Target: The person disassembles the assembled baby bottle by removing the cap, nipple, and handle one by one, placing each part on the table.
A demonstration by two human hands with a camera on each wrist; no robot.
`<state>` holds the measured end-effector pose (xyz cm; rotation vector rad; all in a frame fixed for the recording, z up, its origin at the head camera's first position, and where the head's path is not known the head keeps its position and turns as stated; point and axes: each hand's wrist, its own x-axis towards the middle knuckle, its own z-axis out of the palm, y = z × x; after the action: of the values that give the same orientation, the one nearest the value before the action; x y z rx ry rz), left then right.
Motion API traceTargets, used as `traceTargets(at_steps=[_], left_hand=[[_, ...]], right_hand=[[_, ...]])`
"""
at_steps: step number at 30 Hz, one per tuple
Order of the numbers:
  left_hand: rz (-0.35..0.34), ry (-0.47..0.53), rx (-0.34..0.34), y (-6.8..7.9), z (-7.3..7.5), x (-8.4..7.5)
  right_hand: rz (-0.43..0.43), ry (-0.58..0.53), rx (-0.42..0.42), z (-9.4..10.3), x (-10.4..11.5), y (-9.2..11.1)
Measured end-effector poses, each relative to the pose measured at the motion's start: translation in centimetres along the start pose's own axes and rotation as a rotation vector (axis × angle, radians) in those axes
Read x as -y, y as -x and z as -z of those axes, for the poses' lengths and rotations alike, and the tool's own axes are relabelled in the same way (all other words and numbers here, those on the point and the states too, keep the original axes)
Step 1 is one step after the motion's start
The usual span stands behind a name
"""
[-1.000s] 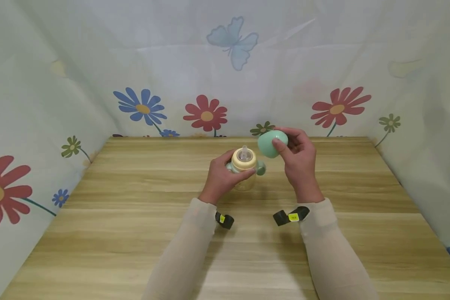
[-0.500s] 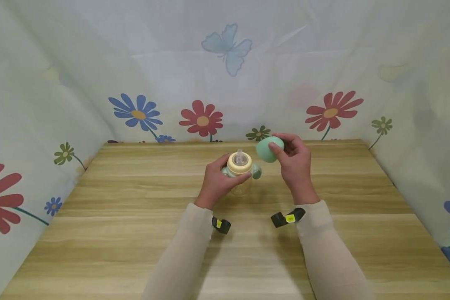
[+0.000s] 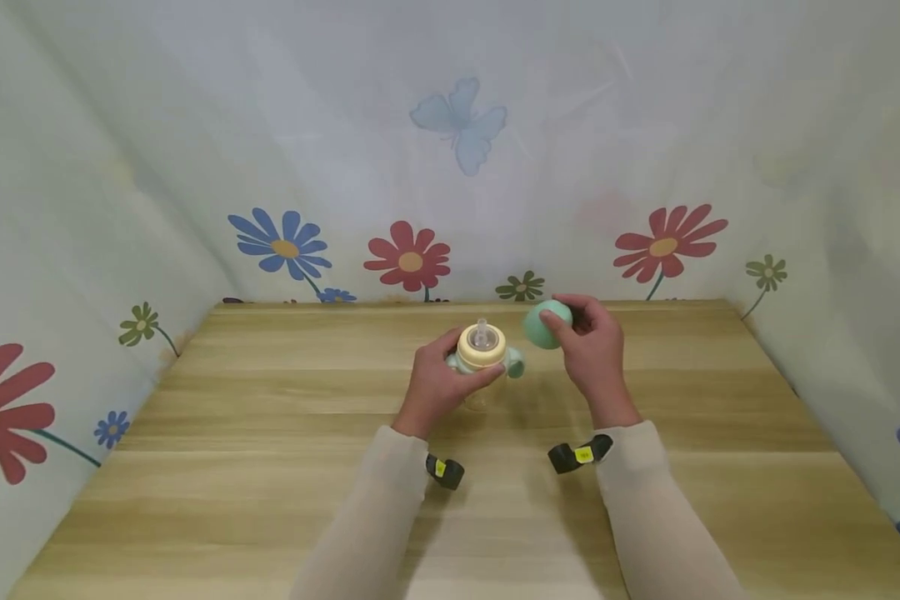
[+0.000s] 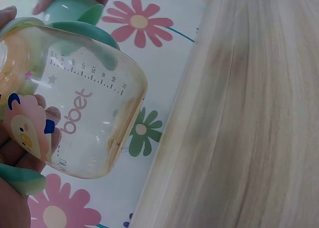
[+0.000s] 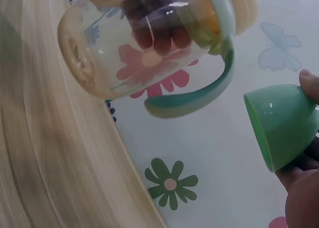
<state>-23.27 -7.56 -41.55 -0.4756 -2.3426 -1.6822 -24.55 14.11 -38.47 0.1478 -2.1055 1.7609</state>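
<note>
My left hand [image 3: 441,379] grips a clear baby bottle [image 4: 94,103] around its upper part, just below the cream collar [image 3: 482,356]. A clear spout stands up from the collar, uncovered. Green handles [image 5: 192,104] stick out at the bottle's sides, and its body carries a printed scale and a cartoon animal. To the right, at about the collar's height, my right hand [image 3: 596,350] pinches a green domed cap [image 5: 284,126] between thumb and fingers. In the right wrist view the cap's open rim faces the bottle, with a gap between them. The bottle looks raised off the table.
A wood-grain table [image 3: 270,467] lies under both arms. White curtains printed with flowers and a butterfly [image 3: 461,125] hang behind it and at both sides. Black straps with camera mounts [image 3: 444,472] sit on both wrists.
The head view has tilted, so everything sits lower in the frame. The cap has turned a little in my right hand, its rim now facing more downward. Both holds are unchanged.
</note>
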Motion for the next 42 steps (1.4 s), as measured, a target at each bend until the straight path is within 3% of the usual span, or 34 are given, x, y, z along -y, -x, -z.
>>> traceTargets(at_steps=[8,26,42], left_hand=[[0.023,0.019,0.011,1.3,-1.1,0.3],[0.034,-0.022,-0.010,1.5,-0.1,0.5],[-0.001,-0.009,-0.021,0.0,0.2,0.3]], right_hand=[[-0.082,0.117,-0.035,1.5,-2.2,1.3],[-0.162,0.162,-0.024,1.1,-4.0,0.4],[-0.181,0.236,-0.010,1.5,-4.5,-1.2]])
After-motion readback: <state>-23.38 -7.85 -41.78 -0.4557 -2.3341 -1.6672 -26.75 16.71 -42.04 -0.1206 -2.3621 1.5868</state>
